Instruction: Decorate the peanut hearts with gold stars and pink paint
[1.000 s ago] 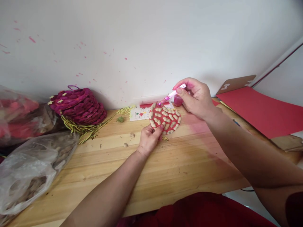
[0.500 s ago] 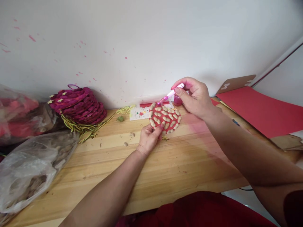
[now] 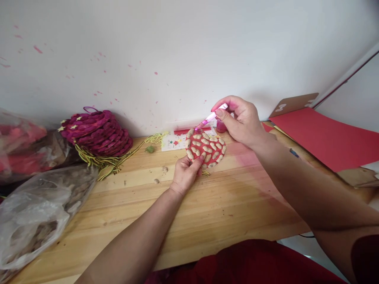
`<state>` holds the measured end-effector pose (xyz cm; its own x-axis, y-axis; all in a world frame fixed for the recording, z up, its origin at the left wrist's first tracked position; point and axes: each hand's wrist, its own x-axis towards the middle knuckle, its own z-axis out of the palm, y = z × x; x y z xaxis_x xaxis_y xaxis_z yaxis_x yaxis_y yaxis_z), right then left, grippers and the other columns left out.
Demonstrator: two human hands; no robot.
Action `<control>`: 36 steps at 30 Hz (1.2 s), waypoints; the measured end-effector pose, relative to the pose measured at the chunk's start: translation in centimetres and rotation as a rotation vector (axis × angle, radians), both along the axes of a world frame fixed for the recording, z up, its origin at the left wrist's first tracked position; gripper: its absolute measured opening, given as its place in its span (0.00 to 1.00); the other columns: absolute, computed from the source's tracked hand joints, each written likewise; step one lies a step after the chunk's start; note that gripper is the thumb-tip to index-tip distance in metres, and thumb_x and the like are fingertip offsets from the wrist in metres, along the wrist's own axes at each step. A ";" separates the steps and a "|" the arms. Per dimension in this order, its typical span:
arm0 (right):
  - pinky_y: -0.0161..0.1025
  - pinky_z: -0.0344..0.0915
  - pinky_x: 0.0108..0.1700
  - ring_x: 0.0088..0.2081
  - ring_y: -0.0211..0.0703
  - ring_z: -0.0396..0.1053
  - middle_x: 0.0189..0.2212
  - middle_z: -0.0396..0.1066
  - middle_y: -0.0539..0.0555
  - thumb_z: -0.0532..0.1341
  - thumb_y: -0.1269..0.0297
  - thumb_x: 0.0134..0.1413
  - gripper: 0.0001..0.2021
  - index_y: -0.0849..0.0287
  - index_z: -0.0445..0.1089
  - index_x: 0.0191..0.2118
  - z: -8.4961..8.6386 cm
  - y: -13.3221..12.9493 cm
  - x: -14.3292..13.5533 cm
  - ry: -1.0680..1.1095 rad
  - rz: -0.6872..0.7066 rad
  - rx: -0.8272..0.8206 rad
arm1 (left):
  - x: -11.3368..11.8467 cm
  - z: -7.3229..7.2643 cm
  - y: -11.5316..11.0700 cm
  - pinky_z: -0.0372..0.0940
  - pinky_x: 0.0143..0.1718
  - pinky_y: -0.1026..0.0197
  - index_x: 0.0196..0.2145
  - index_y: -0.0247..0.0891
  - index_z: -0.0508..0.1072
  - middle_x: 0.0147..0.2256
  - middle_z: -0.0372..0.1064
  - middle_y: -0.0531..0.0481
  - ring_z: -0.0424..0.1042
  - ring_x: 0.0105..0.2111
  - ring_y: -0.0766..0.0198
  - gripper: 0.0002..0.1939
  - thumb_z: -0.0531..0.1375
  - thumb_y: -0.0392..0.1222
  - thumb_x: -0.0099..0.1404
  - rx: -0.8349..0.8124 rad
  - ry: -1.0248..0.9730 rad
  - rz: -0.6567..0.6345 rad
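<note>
The left hand (image 3: pixel 187 173) has its grip clamped on the lower-left edge of a red disc (image 3: pixel 206 154), thumb on the front; the fingers behind are mostly hidden. The disc is just above and beyond that grip, held up over the counter (image 3: pixel 133 209) and tilted to show its peanut-covered face. The right hand (image 3: pixel 244 122) pinches a brush (image 3: pixel 211 116) by the handle, thumb and fingers together on it. Below and left of this grip, the brush tip meets the disc's top edge, where a peanut looks pink. Just beneath the right grip, partly hidden by it, is a small pink pot (image 3: pixel 220 127).

The disc is probably light and fairly stiff, like card; its peanuts look dry, hollow and easy to crack or knock loose. The best hold is likely at the rim, in a gap between shells, pinching lightly, well apart from the wet paint, which could be slippery and smear. The brush should handle as light and rigid, best held high on the handle.

Two loose peanuts (image 3: pixel 165 169) lie left of the left grip.
</note>
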<state>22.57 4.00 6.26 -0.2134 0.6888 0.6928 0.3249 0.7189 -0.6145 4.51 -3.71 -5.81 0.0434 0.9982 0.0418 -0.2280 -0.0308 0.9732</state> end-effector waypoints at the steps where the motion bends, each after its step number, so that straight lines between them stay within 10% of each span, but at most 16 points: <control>1: 0.40 0.69 0.33 0.34 0.42 0.73 0.33 0.76 0.51 0.64 0.40 0.61 0.19 0.52 0.75 0.37 0.0 0.0 0.1 0.000 -0.002 0.002 | 0.0 0.0 0.0 0.50 0.22 0.64 0.18 0.38 0.68 0.15 0.63 0.55 0.55 0.17 0.72 0.28 0.70 0.61 0.59 -0.005 -0.005 0.000; 36: 0.42 0.69 0.36 0.34 0.42 0.72 0.34 0.76 0.50 0.63 0.41 0.63 0.19 0.52 0.75 0.38 0.1 -0.2 -0.1 -0.025 -0.022 0.029 | 0.0 0.9 -0.2 0.49 0.21 0.64 0.18 0.38 0.66 0.14 0.62 0.55 0.55 0.16 0.72 0.28 0.73 0.62 0.53 -0.050 -0.063 0.015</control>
